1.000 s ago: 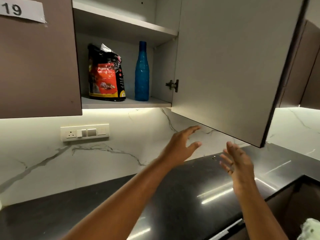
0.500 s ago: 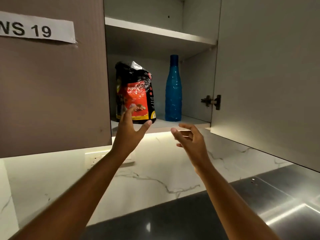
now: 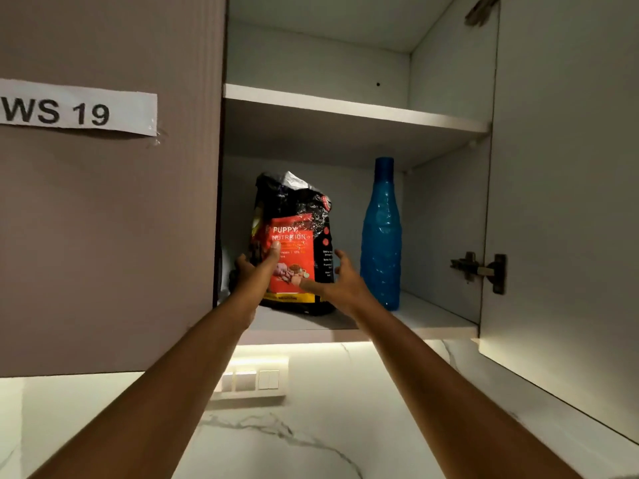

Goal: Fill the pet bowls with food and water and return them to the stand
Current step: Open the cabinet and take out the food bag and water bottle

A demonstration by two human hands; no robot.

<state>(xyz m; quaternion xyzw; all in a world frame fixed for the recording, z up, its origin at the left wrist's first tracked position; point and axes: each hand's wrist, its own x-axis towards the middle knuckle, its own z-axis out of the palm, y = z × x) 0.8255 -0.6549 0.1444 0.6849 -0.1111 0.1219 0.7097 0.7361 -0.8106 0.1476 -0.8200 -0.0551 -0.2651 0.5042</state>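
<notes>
A black and red bag of puppy food [image 3: 297, 216] stands upright on the lower shelf [image 3: 432, 321] of an open wall cabinet. To its right, a little apart, stands a tall blue water bottle [image 3: 380, 229]. My left hand [image 3: 257, 274] grips the bag's left side, thumb pressed on the front and fingers wrapped behind. At the bag's lower right edge my right hand [image 3: 342, 285] has its fingers spread, the thumb touching the front. No pet bowls or stand are in view.
The cabinet door [image 3: 567, 202] hangs open on the right, its lower edge above my right forearm. A closed door labelled "WS 19" [image 3: 103, 236] flanks the left. The upper shelf [image 3: 345, 107] is bare. A switch plate [image 3: 256, 378] sits on the marble wall below.
Both hands rose from below the shelf to the food bag. My left hand closed on its left side and my right hand reached its right edge. The view tilted up.
</notes>
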